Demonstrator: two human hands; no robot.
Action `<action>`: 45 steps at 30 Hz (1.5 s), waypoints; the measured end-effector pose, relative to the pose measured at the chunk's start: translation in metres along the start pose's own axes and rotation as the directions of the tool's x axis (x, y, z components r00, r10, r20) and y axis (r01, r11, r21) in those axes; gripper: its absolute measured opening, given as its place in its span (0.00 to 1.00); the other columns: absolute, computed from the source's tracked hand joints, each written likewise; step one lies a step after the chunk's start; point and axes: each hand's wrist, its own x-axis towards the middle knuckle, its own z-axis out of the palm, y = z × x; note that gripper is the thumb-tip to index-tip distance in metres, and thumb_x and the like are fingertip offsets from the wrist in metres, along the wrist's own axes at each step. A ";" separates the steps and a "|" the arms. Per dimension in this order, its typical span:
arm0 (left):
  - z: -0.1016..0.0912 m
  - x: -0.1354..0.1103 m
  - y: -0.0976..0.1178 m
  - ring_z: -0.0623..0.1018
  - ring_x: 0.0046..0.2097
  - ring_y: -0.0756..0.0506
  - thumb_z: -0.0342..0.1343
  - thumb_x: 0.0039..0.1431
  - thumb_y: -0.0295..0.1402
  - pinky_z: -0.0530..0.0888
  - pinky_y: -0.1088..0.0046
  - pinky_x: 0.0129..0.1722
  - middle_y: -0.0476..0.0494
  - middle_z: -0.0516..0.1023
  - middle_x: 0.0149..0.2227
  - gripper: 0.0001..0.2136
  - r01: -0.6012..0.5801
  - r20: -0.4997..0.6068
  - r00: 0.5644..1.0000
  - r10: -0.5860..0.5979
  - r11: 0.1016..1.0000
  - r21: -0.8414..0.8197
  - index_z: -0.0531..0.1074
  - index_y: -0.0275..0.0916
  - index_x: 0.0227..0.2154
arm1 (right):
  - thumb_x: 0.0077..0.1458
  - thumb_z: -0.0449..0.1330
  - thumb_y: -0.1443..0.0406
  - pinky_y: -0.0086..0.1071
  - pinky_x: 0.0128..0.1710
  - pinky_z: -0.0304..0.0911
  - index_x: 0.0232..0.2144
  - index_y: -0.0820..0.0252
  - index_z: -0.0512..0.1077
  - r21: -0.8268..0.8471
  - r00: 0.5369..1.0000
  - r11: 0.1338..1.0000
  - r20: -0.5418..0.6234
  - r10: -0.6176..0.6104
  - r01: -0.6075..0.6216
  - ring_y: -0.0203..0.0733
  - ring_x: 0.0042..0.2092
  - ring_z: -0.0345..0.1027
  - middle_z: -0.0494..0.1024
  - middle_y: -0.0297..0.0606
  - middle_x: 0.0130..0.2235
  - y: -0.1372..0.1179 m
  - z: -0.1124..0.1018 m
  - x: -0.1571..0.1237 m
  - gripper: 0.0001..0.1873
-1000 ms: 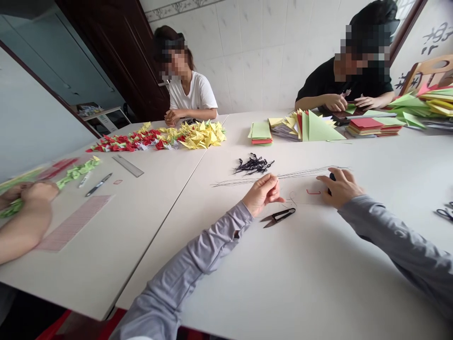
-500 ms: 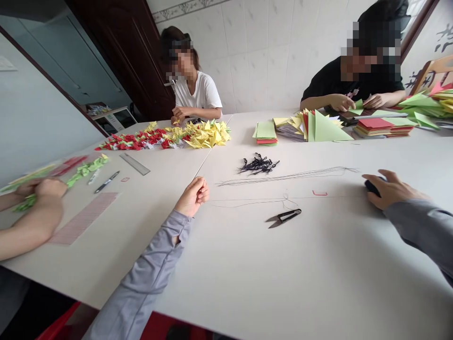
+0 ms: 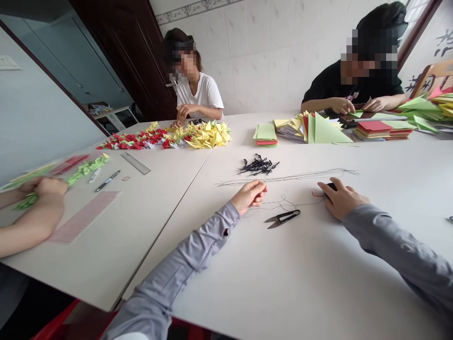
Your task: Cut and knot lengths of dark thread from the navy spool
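Observation:
My left hand (image 3: 252, 194) rests on the white table (image 3: 283, 274), fingers pinched on a thin dark thread (image 3: 283, 204) that loops slackly across to my right hand (image 3: 339, 198). My right hand is closed over a small black object (image 3: 331, 186), probably a thread spool, mostly hidden by the fingers. A small red marker piece (image 3: 316, 194) lies by its fingertips. Black thread snips (image 3: 284, 217) lie between my hands, just in front of the thread.
Behind lie a bundle of long threads (image 3: 286, 177) and a pile of black loops (image 3: 258, 165). Stacks of coloured paper (image 3: 311, 127) and folded paper pieces (image 3: 170, 137) sit further back. Two people fold paper across the table; another person's hands (image 3: 42, 189) work at left.
Half a second ago my hands were stretched far apart with the thread taut. Both have come back toward the middle and the thread lies slack in loops.

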 end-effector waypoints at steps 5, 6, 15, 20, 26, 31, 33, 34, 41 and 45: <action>0.019 0.014 -0.016 0.62 0.20 0.58 0.58 0.48 0.45 0.56 0.82 0.17 0.55 0.60 0.21 0.17 -0.002 0.049 0.999 0.000 0.999 0.044 0.64 0.35 0.27 | 0.52 0.50 0.61 0.57 0.37 0.63 0.48 0.49 0.69 0.004 0.990 0.997 -0.121 -0.071 0.072 0.61 0.47 0.64 0.65 0.51 0.54 0.002 0.005 0.010 0.21; 0.019 0.014 -0.018 0.62 0.20 0.57 0.58 0.48 0.45 0.56 0.81 0.17 0.55 0.61 0.21 0.17 -0.007 0.051 0.999 0.005 0.998 0.057 0.65 0.35 0.27 | 0.52 0.50 0.61 0.60 0.40 0.61 0.48 0.50 0.69 -0.016 0.986 0.996 -0.138 -0.093 0.092 0.61 0.50 0.61 0.65 0.51 0.55 0.001 0.003 0.012 0.20; 0.015 0.017 -0.021 0.63 0.19 0.56 0.54 0.52 0.46 0.59 0.80 0.18 0.54 0.63 0.18 0.16 -0.071 0.111 0.993 0.050 0.979 0.193 0.66 0.35 0.28 | 0.55 0.50 0.59 0.43 0.48 0.61 0.42 0.59 0.73 0.453 0.912 0.797 -0.282 -0.298 0.400 0.48 0.48 0.64 0.71 0.46 0.44 -0.064 -0.025 0.031 0.17; 0.017 0.015 -0.020 0.64 0.19 0.55 0.54 0.52 0.46 0.61 0.80 0.18 0.55 0.63 0.17 0.15 -0.063 0.088 0.995 0.044 0.972 0.226 0.66 0.36 0.28 | 0.52 0.54 0.58 0.37 0.43 0.64 0.36 0.59 0.74 0.735 0.966 0.634 -0.119 -0.231 0.242 0.45 0.46 0.66 0.72 0.43 0.41 -0.075 -0.018 0.045 0.14; 0.017 0.015 -0.020 0.66 0.20 0.55 0.55 0.50 0.47 0.64 0.80 0.19 0.54 0.64 0.18 0.17 -0.053 0.088 0.996 0.034 0.973 0.225 0.66 0.35 0.28 | 0.45 0.60 0.49 0.38 0.41 0.63 0.32 0.60 0.74 0.897 0.962 0.439 0.068 -0.263 0.056 0.42 0.38 0.68 0.76 0.39 0.34 -0.065 -0.010 0.050 0.21; 0.017 0.016 -0.021 0.68 0.22 0.54 0.56 0.49 0.47 0.67 0.79 0.21 0.53 0.66 0.20 0.18 -0.046 0.093 0.995 0.028 0.980 0.195 0.67 0.34 0.29 | 0.39 0.63 0.47 0.32 0.31 0.62 0.31 0.60 0.75 0.942 0.951 0.329 0.156 -0.266 -0.063 0.38 0.33 0.66 0.74 0.36 0.30 -0.068 -0.002 0.050 0.24; 0.017 0.016 -0.022 0.69 0.22 0.54 0.57 0.49 0.47 0.68 0.78 0.21 0.52 0.66 0.20 0.18 -0.050 0.095 0.995 0.031 0.979 0.196 0.67 0.34 0.29 | 0.38 0.64 0.46 0.32 0.31 0.61 0.31 0.60 0.75 0.948 0.953 0.308 0.164 -0.255 -0.081 0.37 0.32 0.65 0.74 0.36 0.29 -0.070 -0.002 0.050 0.25; 0.017 0.016 -0.022 0.69 0.22 0.54 0.56 0.49 0.47 0.68 0.78 0.21 0.52 0.66 0.20 0.18 -0.051 0.095 0.995 0.032 0.978 0.200 0.67 0.34 0.29 | 0.37 0.64 0.46 0.32 0.32 0.61 0.31 0.59 0.74 0.951 0.954 0.298 0.167 -0.247 -0.089 0.37 0.32 0.65 0.74 0.35 0.29 -0.071 -0.003 0.049 0.25; 0.018 0.016 -0.021 0.70 0.22 0.53 0.57 0.49 0.47 0.69 0.76 0.23 0.52 0.67 0.20 0.17 -0.046 0.091 0.995 0.030 0.982 0.182 0.68 0.35 0.29 | 0.34 0.65 0.45 0.34 0.36 0.60 0.25 0.60 0.71 0.973 0.964 0.228 0.095 -0.249 -0.037 0.36 0.31 0.63 0.72 0.34 0.26 -0.075 -0.014 0.045 0.25; 0.017 0.015 -0.017 0.75 0.27 0.49 0.57 0.48 0.49 0.73 0.71 0.30 0.50 0.68 0.23 0.20 0.000 0.058 0.998 -0.003 0.999 0.046 0.69 0.35 0.31 | 0.37 0.64 0.46 0.34 0.39 0.60 0.26 0.59 0.71 0.975 0.952 0.219 0.046 -0.304 0.023 0.36 0.32 0.64 0.73 0.34 0.28 -0.075 -0.023 0.043 0.23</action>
